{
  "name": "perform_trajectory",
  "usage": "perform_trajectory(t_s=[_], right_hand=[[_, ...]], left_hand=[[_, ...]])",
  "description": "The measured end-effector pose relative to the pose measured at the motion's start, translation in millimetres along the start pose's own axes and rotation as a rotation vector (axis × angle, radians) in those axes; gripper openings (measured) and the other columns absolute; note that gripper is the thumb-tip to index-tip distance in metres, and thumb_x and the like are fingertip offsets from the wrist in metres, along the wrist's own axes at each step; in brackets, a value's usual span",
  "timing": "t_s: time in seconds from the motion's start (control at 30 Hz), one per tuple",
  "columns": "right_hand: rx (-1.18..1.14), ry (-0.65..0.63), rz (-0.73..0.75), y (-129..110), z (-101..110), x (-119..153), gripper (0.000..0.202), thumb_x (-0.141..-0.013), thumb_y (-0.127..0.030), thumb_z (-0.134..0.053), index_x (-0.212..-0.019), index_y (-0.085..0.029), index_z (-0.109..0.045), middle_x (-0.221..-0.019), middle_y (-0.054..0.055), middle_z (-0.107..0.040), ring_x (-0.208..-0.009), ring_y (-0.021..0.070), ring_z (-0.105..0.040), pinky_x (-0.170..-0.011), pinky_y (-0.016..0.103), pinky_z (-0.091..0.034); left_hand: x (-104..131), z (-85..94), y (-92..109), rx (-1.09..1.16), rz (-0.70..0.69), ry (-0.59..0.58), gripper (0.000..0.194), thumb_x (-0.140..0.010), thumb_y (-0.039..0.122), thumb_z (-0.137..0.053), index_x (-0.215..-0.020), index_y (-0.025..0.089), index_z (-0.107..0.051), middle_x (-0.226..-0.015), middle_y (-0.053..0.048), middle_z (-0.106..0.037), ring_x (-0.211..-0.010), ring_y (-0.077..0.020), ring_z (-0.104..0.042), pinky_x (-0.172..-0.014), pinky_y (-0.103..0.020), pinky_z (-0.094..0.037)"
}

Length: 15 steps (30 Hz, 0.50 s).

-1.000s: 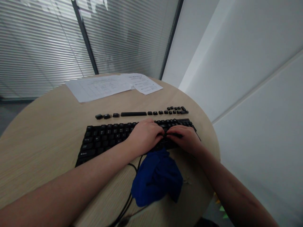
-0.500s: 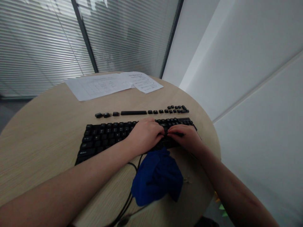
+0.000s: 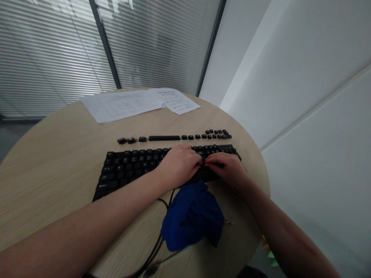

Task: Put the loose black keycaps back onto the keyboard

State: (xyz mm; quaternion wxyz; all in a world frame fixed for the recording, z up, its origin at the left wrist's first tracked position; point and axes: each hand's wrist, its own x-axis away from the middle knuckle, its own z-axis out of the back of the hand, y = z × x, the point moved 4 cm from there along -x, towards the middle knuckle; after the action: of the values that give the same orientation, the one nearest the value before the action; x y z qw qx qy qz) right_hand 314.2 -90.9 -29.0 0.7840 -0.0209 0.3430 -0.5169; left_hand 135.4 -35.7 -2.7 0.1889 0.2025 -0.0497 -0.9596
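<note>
A black keyboard (image 3: 127, 168) lies across the table in front of me. My left hand (image 3: 181, 164) rests over its middle, fingers curled down at the keys. Close to its right, my right hand (image 3: 226, 166) has thumb and fingertips pinched together low over the right part of the keyboard. The fingertips of both hands nearly meet, and whatever sits between them is too small and dark to make out. Behind the keyboard, several loose black keycaps (image 3: 197, 136) stand in a row with a long spacebar (image 3: 164, 138). A crumpled blue cloth (image 3: 193, 218) lies just below my hands.
Printed paper sheets (image 3: 127, 105) lie at the far side of the round wooden table (image 3: 58, 154). A black cable (image 3: 155, 251) runs beside the cloth to the near edge. A white wall (image 3: 313, 96) stands at right, window blinds (image 3: 52, 58) at the back.
Both hands keep almost the same place and pose on the keyboard. The whole view has shifted very slightly.
</note>
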Motion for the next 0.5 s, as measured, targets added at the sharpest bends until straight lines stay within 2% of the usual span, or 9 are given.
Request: perform_trajectory(t_s=[0.4, 0.5], right_hand=[[0.04, -0.044, 0.001, 2.3, 0.1, -0.2, 0.009, -0.09, -0.023, -0.071, -0.098, -0.022, -0.076, -0.1, 0.001, -0.074, -0.091, 0.0128, -0.071, -0.086, 0.024, -0.057], [0.061, -0.079, -0.016, 2.1, -1.0, 0.8, 0.017, -0.091, -0.024, -0.07, -0.107, -0.023, -0.075, -0.106, 0.001, -0.073, -0.097, 0.0138, -0.07, -0.089, 0.026, -0.056]], left_hand=[[-1.7, -1.2, 2.0, 0.005, -0.001, -0.017, 0.008, -0.09, 0.022, -0.068, -0.093, 0.018, -0.075, -0.086, -0.005, -0.074, -0.086, -0.0238, -0.065, -0.085, -0.039, -0.05], [-1.9, -2.0, 0.8, 0.018, 0.004, -0.014, 0.008, -0.089, 0.021, -0.068, -0.092, 0.018, -0.075, -0.086, -0.005, -0.074, -0.085, -0.0231, -0.065, -0.085, -0.039, -0.05]])
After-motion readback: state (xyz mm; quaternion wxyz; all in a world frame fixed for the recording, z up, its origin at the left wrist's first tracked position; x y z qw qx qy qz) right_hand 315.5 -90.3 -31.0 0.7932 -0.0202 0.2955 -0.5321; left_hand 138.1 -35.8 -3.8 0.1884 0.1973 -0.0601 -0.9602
